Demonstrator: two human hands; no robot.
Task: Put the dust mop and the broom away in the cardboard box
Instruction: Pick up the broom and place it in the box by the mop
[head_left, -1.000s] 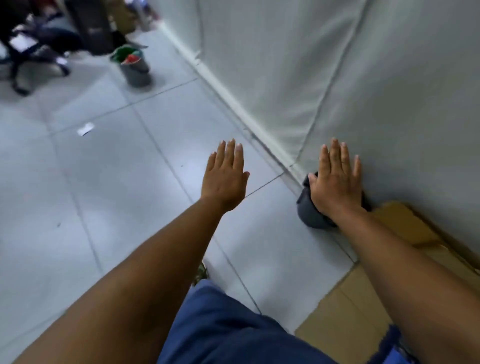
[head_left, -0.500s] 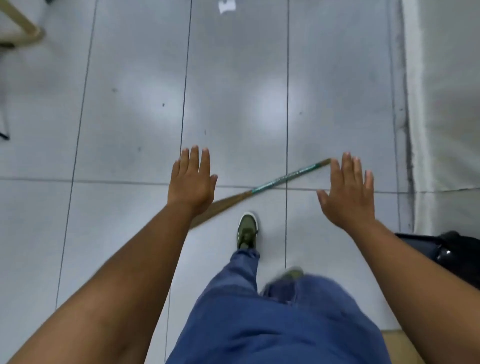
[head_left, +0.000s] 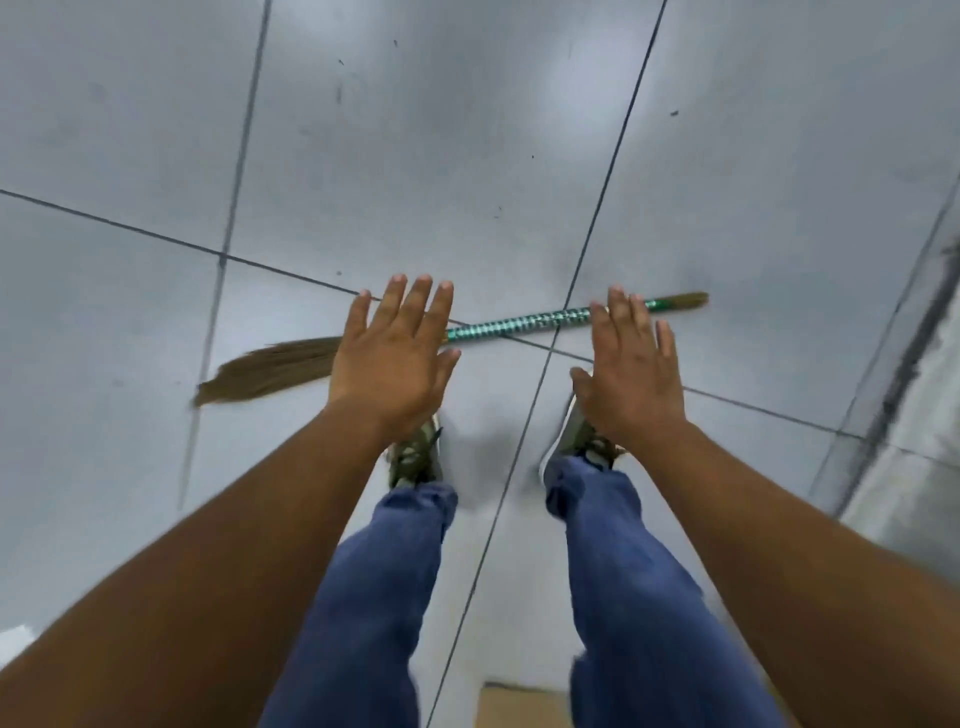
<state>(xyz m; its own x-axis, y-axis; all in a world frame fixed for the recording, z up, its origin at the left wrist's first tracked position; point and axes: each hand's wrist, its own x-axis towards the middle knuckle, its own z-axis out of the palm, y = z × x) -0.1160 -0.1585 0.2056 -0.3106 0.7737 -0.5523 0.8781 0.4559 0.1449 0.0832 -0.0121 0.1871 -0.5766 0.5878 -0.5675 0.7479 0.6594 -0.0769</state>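
A grass broom (head_left: 514, 328) with a green patterned handle lies flat on the grey tiled floor in front of my feet, its brown bristles pointing left. My left hand (head_left: 397, 358) hovers open above the joint of bristles and handle, palm down. My right hand (head_left: 631, 374) is open too, held above the handle's right part. Neither hand touches the broom. A corner of the cardboard box (head_left: 519, 706) shows at the bottom edge between my legs. The dust mop is out of view.
My two shoes (head_left: 415, 457) stand just behind the broom. A white wall base (head_left: 914, 415) runs along the right side. Grey floor tiles stretch ahead and to the left.
My view has swung from the wall corner down to the floor. The broom now lies closer and more level across the view, and both open hands have come over it.
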